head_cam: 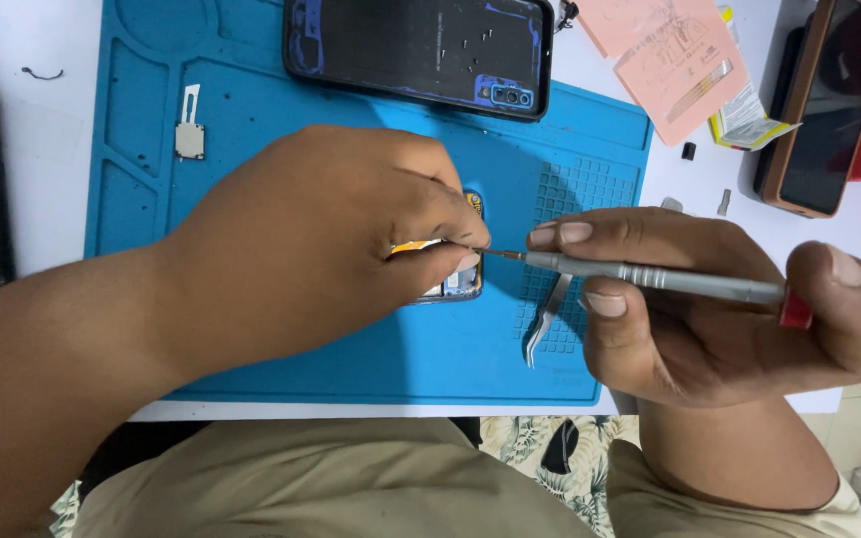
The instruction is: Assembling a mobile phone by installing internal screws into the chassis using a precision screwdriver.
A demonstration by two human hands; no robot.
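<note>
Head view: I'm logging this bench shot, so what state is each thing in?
Left hand: fingers pinched at the screwdriver's tip, covering most of a small part.
Right hand: closed around the screwdriver.
Screwdriver: held level, tip pointing left.
Small part: flat on the blue mat, mostly hidden.
Tweezers: lying on the mat, unheld.
Phone back cover: detached, inside up.

Matt blue rubbery mat (351, 359), brushed metal screwdriver (650, 277), glossy black phone back cover (401, 45).

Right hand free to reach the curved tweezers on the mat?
Probably not as is: the right hand grips the screwdriver, which crosses above the tweezers. They lie just beneath its fingers; nothing else blocks them.
</note>
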